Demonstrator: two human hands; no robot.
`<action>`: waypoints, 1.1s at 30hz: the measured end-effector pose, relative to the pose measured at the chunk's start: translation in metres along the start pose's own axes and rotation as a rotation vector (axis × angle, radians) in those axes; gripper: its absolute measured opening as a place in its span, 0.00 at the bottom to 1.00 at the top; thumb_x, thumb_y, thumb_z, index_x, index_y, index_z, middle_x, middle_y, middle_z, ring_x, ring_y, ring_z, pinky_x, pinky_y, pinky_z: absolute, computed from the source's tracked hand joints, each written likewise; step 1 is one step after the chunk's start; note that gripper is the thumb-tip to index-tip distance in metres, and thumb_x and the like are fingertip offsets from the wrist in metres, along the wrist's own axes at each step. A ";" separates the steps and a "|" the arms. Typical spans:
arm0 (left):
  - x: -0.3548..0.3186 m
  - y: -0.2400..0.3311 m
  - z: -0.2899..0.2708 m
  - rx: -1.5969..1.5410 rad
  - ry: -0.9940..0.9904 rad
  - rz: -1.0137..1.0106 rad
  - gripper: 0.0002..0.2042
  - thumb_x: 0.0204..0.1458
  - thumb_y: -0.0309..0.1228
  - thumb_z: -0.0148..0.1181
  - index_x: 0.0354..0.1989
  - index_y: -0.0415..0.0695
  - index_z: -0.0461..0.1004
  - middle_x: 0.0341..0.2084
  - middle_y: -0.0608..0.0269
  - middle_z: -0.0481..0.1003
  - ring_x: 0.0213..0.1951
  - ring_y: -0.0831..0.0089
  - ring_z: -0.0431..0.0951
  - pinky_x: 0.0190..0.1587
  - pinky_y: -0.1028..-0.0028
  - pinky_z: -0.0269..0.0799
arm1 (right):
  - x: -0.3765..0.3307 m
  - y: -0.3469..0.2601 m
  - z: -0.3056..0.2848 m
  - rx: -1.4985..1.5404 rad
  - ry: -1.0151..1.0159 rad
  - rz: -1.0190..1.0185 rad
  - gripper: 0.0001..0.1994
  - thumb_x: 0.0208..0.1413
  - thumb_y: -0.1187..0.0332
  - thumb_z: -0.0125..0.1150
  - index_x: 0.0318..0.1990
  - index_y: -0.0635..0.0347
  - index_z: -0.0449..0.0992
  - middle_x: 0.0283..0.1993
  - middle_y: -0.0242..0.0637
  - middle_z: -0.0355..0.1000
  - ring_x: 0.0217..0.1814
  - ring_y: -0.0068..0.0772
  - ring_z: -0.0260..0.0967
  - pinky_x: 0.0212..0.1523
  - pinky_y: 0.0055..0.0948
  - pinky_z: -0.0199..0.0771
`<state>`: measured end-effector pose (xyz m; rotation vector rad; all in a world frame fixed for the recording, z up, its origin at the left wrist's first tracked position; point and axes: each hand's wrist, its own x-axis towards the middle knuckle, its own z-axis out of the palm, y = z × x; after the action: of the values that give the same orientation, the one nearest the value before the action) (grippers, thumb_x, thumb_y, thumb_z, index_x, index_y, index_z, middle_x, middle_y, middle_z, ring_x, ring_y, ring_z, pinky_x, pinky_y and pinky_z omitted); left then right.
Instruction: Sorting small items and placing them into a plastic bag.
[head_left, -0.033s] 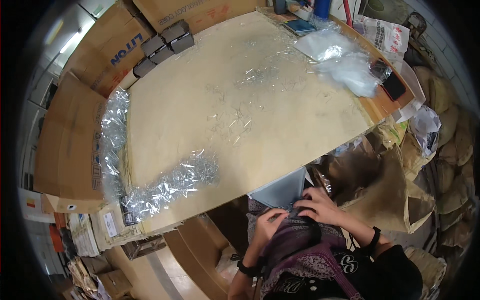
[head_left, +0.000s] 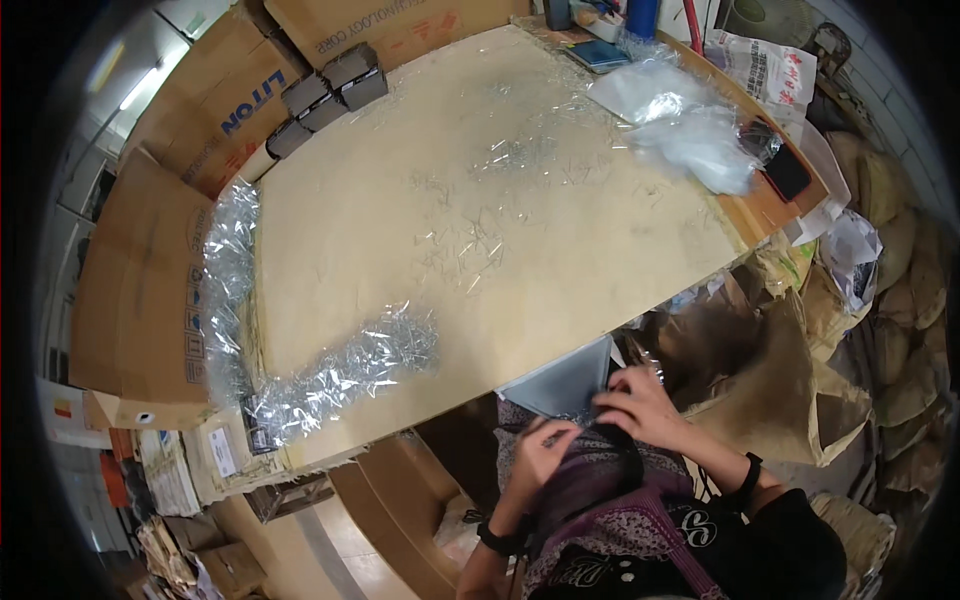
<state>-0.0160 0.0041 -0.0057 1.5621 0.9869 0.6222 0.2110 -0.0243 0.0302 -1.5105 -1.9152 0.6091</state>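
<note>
Both hands work over my lap, just below the table's front edge. My left hand (head_left: pixel 543 455) is closed in a pinch, thumb and forefinger together at the near tip of a grey-blue tray (head_left: pixel 562 378). My right hand (head_left: pixel 640 408) lies on the tray's right side with bent fingers drawn in toward the left fingertips. Between the two sets of fingertips sit some tiny shiny bits (head_left: pixel 575 415), too small to tell apart. The tray is flat and tapers toward me, its far edge at the table.
Thin silvery wire-like pieces (head_left: pixel 350 360) lie heaped along the table's (head_left: pixel 380 250) left and near edges. Small dark boxes (head_left: pixel 335 90) stand before cartons (head_left: pixel 140 280). Clear plastic bags (head_left: pixel 690 130) and a phone (head_left: pixel 787 174) rest at right. An open brown sack (head_left: pixel 790 390) stands beside me.
The fingers of my right hand have shifted slightly to the right, and my left hand has barely moved. The tray and the table's contents stay where they were.
</note>
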 end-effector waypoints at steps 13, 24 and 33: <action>-0.002 -0.019 0.002 -0.281 0.027 -0.122 0.05 0.53 0.22 0.64 0.37 0.37 0.80 0.34 0.64 0.78 0.36 0.79 0.76 0.42 0.79 0.72 | 0.202 -0.021 0.015 -0.389 0.177 -0.454 0.25 0.54 0.56 0.61 0.56 0.61 0.71 0.65 0.44 0.63 0.69 0.48 0.56 0.67 0.43 0.56; -0.010 -0.018 0.006 -0.258 0.018 -0.063 0.06 0.53 0.17 0.62 0.39 0.33 0.78 0.35 0.63 0.79 0.38 0.80 0.77 0.45 0.81 0.73 | 0.044 -0.006 -0.030 0.136 -0.122 -0.406 0.19 0.52 0.74 0.61 0.53 0.55 0.74 0.60 0.43 0.67 0.65 0.48 0.60 0.63 0.41 0.61; -0.009 -0.005 0.005 -0.322 0.052 -0.131 0.05 0.51 0.21 0.65 0.36 0.35 0.80 0.33 0.62 0.79 0.37 0.78 0.78 0.43 0.78 0.73 | -0.023 0.001 0.004 0.057 -0.123 -0.051 0.13 0.54 0.68 0.65 0.48 0.53 0.77 0.43 0.42 0.66 0.50 0.44 0.63 0.52 0.39 0.61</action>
<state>-0.0176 -0.0063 -0.0109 1.1946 0.9659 0.6951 0.2121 -0.0460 0.0226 -1.4131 -2.0051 0.7424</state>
